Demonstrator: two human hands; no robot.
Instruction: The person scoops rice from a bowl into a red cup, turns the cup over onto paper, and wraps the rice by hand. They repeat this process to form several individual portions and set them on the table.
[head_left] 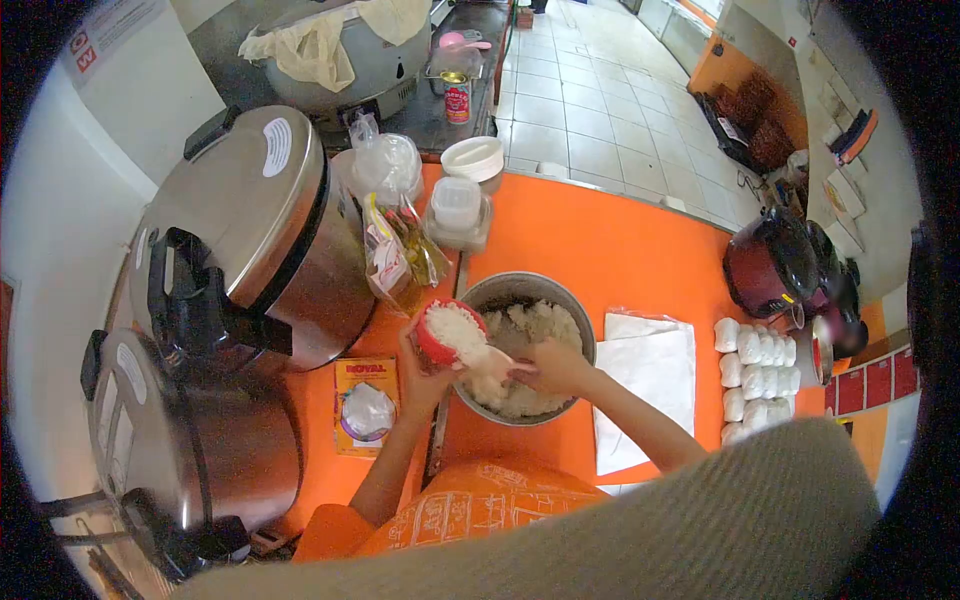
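A round metal pot [574, 290] holding white rice [545, 325] stands on the orange table. My left hand [425, 375] grips a red bowl [435, 345] at the pot's left rim, tilted and filled with rice. Over the pot, my right hand [550, 368] is closed round the handle of a pale rice paddle [492, 368], whose blade is against the rice at the bowl's edge. To the right of the pot lie folded white cloths or sheets [645, 395].
Two large steel cookers [330, 270] fill the left side. Plastic bags [400, 250], lidded tubs [472, 158] and a yellow box [350, 380] stand near them. Several wrapped white packs [755, 375] and dark red cookers [760, 265] are at the right.
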